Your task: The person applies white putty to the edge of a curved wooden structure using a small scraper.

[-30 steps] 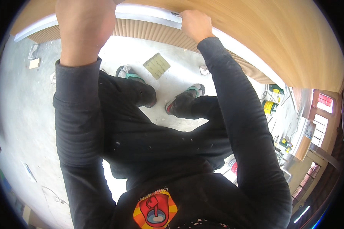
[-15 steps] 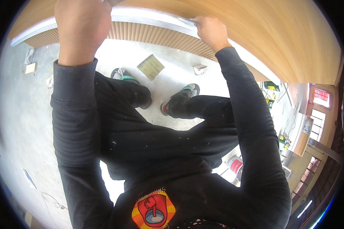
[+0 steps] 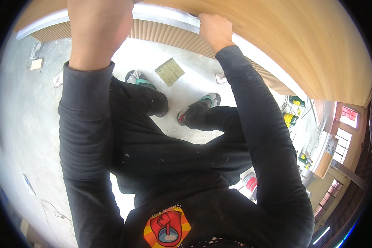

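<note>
My left hand [image 3: 99, 31] is raised at the top of the view, closed, its fingers mostly cut off by the edge. A grey bit shows by its thumb, too little to name. Farther right, my right hand [image 3: 216, 31] is closed round a thin metal-bladed tool [image 3: 192, 15], of which only a sliver shows. That hand lies against the wooden panel [image 3: 285, 37], at its white edge [image 3: 169, 17]. Under the edge runs a ribbed wooden face [image 3: 173, 40].
Below lie a piece of cardboard [image 3: 169, 72] and a small pale block [image 3: 221, 78], near my sandalled feet. Green and yellow cans [image 3: 290, 120] and cables stand at the right. A white and red tub [image 3: 249, 182] sits behind my right arm. A small board [image 3: 36, 64] lies far left.
My right hand has moved left along the panel's edge, and less of its tool shows now. My left hand appears slightly farther right, and the view has shifted a little.
</note>
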`<state>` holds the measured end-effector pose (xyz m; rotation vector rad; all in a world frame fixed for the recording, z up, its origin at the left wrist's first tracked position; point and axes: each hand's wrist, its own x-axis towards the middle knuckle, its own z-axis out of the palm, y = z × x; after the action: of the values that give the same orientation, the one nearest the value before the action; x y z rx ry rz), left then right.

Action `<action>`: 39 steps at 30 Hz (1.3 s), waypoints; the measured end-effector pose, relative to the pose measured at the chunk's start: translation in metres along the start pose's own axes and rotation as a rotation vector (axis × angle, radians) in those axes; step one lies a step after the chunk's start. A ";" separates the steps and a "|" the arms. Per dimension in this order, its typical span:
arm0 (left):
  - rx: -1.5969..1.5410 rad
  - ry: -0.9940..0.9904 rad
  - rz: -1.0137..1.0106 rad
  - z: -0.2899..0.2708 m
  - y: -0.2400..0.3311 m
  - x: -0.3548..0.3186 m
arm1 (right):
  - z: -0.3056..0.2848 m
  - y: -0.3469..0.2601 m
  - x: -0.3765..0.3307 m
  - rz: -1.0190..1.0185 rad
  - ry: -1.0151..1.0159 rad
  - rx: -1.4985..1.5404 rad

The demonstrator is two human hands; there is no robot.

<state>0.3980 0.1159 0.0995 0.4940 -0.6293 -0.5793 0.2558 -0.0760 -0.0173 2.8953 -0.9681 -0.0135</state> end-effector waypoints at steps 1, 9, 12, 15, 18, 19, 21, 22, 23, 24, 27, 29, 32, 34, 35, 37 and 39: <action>0.080 0.075 0.045 0.005 -0.003 -0.002 | 0.001 -0.002 0.001 -0.011 0.018 0.021; 0.005 -0.102 0.025 -0.002 -0.003 -0.001 | -0.022 0.027 -0.014 -0.185 -0.036 0.086; 0.102 -0.033 0.095 0.004 -0.006 -0.004 | -0.044 0.042 -0.030 -0.222 -0.168 0.035; 0.067 -0.050 0.067 0.006 -0.005 -0.004 | -0.047 0.059 -0.034 -0.004 -0.059 0.082; 0.099 -0.018 0.082 0.007 -0.006 -0.003 | -0.033 0.068 -0.032 0.056 -0.068 0.058; 0.043 -0.059 0.049 0.002 -0.004 -0.001 | -0.026 0.068 -0.031 0.052 -0.049 0.049; -0.003 -0.091 0.018 0.005 -0.002 -0.002 | -0.020 0.061 -0.029 0.039 -0.034 0.045; 0.057 -0.030 0.036 0.009 -0.005 -0.005 | -0.018 0.057 -0.028 0.042 -0.025 0.038; 0.113 0.029 0.053 0.013 -0.006 -0.005 | -0.016 0.055 -0.027 0.049 -0.015 0.028; 0.115 0.030 0.053 0.012 -0.007 -0.005 | -0.012 0.052 -0.025 0.047 -0.016 0.030; 0.128 0.022 0.080 0.009 -0.008 -0.005 | -0.002 0.041 -0.017 0.024 0.005 0.017; 0.144 0.044 0.072 0.009 -0.007 -0.005 | 0.002 0.032 -0.013 0.063 -0.046 -0.030; -0.013 -0.107 0.007 -0.005 0.001 0.001 | 0.003 0.023 -0.011 0.101 -0.019 0.026; 0.059 -0.045 0.038 0.003 -0.005 -0.003 | 0.004 0.027 -0.008 0.084 -0.034 0.042; 0.131 0.017 0.073 0.007 -0.007 -0.005 | 0.004 0.029 -0.008 0.065 -0.047 0.057; 0.076 -0.042 0.041 -0.001 -0.006 -0.001 | 0.003 0.038 -0.014 0.010 -0.030 0.070; 0.031 -0.091 0.016 -0.001 -0.007 -0.002 | -0.011 0.040 -0.020 -0.059 -0.014 0.087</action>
<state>0.3948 0.1125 0.0940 0.4937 -0.7292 -0.5799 0.2165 -0.0953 -0.0034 3.0067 -0.9074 0.0044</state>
